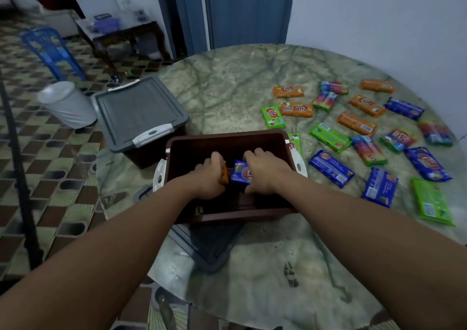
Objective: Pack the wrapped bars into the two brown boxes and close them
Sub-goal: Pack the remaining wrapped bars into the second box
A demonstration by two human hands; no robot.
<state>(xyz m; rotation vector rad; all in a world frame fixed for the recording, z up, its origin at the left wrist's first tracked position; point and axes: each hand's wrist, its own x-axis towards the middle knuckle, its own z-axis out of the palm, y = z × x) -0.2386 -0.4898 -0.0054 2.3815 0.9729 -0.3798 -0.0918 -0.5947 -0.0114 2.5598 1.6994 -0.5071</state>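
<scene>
Our single head view: looks forward-down, close over open brown box (227, 142); table (227, 82) extends far right.

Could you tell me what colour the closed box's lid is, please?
Grey lid, white latches; head view.

A round, marbled green surface (227, 82) fills the middle and right of the frame. At its centre stands an open brown box (227, 140) on a grey lid (209, 248). Wrapped bars (353, 137), orange, green and blue, lie scattered over the right side.
</scene>
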